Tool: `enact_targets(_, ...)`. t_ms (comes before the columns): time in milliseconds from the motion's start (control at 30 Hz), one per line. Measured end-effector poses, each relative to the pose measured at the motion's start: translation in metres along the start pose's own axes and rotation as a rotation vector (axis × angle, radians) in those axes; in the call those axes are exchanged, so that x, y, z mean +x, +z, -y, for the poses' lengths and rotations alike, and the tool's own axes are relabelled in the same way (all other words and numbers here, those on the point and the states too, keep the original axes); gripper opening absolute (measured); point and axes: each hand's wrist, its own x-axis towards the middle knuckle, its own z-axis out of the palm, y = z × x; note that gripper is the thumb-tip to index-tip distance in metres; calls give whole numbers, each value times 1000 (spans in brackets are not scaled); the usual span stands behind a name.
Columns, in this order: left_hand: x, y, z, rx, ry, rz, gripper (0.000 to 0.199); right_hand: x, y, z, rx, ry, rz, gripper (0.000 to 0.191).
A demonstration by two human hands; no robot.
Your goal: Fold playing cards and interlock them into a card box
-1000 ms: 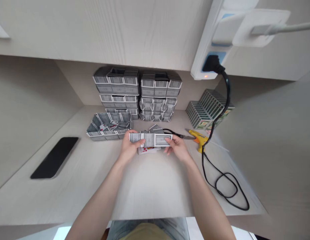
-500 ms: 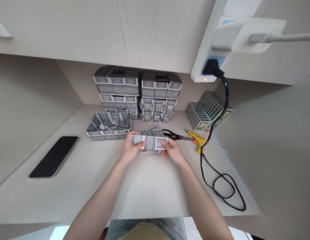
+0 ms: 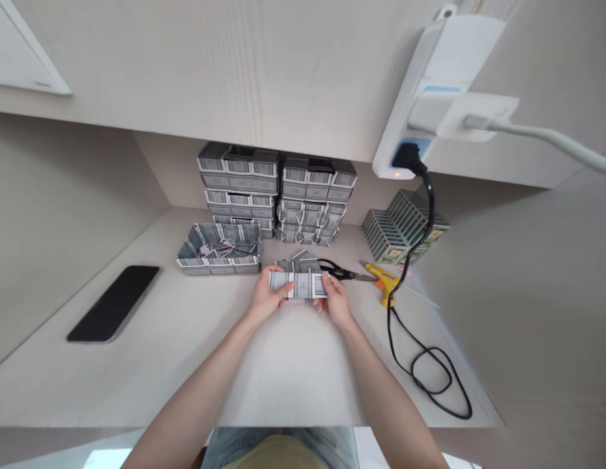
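At the far left of the desk (image 3: 161, 365) a black phone (image 3: 113, 303) lies flat. Further right, an open tray of patterned cards (image 3: 219, 250) sits in front of two stacks of similar trays (image 3: 277, 193) against the back wall.

The left hand (image 3: 268, 301) pinches the left end of a strip of joined cards (image 3: 298, 284), thumb on its patterned face and fingers behind. The right hand (image 3: 335, 302) pinches the right end the same way. The strip spans the gap between the two hands, held just above the desk near its middle, with loose cards (image 3: 298, 264) lying right behind it.

To the right lie black scissors (image 3: 338, 270) and a yellow glue gun (image 3: 384, 281), whose black cord (image 3: 425, 365) loops across the desk and rises to a wall socket strip (image 3: 420, 124). Card packs (image 3: 403, 225) stand in rows at the back right.
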Motion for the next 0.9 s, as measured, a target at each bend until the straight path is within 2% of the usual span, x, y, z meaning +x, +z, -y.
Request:
enact_targets(167, 3, 2, -12, -4, 32, -31, 37, 1, -1, 1, 79, 27, -126, 58)
enact_targets(300, 9, -3, -26, 23, 71, -48, 36, 2, -2, 0, 59, 90, -59, 58)
enact_targets(367, 10, -9, -28, 13, 71, -76, 33, 0, -3, -3, 15, 77, -42, 55)
enact_targets(433, 8, -16, -26, 22, 59, -99, 32, -3, -5, -5, -73, -14, -81, 48)
enact_targets(533, 4, -28, -22, 72, 36, -74, 32, -6, -12, -5, -380, -290, -135, 35)
enact_targets(633, -1, -38, -18, 114, 38, -48, 33, -6, -22, 1, -760, -521, -90, 47)
enact_targets(700, -4, -43, -15, 105, 27, -64, 34, -4, -27, 5, -888, -621, -65, 56)
enact_targets(800, -6, -50, -9, 81, -3, -100, 36, 0, -31, 9, -989, -665, 51, 58)
enact_targets(900, -5, -55, -7, 54, -34, -92, 36, 3, -31, 5, -1017, -600, 80, 56)
